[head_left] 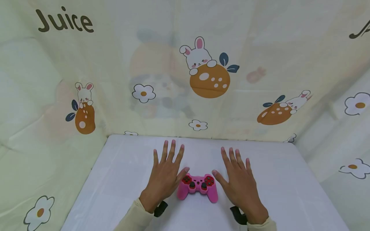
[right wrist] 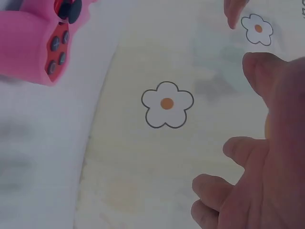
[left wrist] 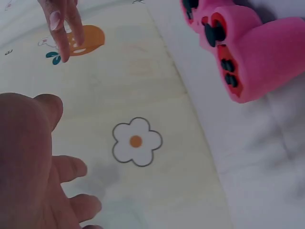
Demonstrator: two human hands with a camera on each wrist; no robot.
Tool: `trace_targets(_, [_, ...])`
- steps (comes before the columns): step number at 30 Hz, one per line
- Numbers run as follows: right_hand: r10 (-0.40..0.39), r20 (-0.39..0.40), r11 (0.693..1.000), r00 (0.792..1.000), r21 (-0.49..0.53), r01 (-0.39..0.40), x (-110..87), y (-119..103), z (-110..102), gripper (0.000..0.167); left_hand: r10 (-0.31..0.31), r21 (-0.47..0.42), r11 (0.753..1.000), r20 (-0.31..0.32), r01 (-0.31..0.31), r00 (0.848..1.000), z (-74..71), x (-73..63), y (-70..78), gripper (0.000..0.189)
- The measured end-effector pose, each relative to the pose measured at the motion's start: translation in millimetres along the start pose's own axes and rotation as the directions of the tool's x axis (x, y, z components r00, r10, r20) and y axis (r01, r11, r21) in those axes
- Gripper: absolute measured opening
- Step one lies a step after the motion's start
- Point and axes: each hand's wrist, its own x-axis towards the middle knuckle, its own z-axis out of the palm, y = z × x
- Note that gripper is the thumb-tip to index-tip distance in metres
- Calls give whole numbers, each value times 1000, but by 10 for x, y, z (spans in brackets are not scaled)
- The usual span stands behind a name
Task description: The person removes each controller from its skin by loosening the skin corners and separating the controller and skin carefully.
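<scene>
One left hand [head_left: 163, 177] and one right hand [head_left: 241, 183], fingers spread straight, flank the pink controller [head_left: 198, 187], both seemingly hovering just above the white table [head_left: 289, 192].

Near edge of the tabletop [head_left: 115, 179] runs out of the head view, and the left sleeve [head_left: 136, 216] and right sleeve [head_left: 261, 225] get chopped there too. Palms of the left hand [head_left: 164, 176] and right hand [head_left: 242, 187] face away from that cam, so they're hidden. In its own wrist view each hand also runs off the side. The pink controller [head_left: 198, 187] gets cropped in both wrist views, basically one grip apiece, and its button symbols are too tiny to read from the head cam. Lettering [head_left: 358, 34] at far right is sliced off. Faded print [head_left: 157, 61] on the far side? Just a blur, honestly.
</scene>
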Motion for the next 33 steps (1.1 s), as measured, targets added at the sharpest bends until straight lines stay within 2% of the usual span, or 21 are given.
trace_targets(8, [8,14,1000,1000,11,-8,-10,15,134,92,-22,-20,1000,4,22,1000,228,-30,-62,76])
trace_targets(19, [13,24,1000,1000,9,-13,-35,36,299,93,-44,-42,998,4,44,999,456,-103,-98,76])
trace_targets(27, [-3,19,1000,1000,24,3,-74,51,366,93,-41,-25,999,-18,41,999,555,-171,-118,76])
trace_targets(33, [24,47,999,999,21,-25,-77,57,434,95,-42,-7,999,-26,42,999,619,-217,-140,79])
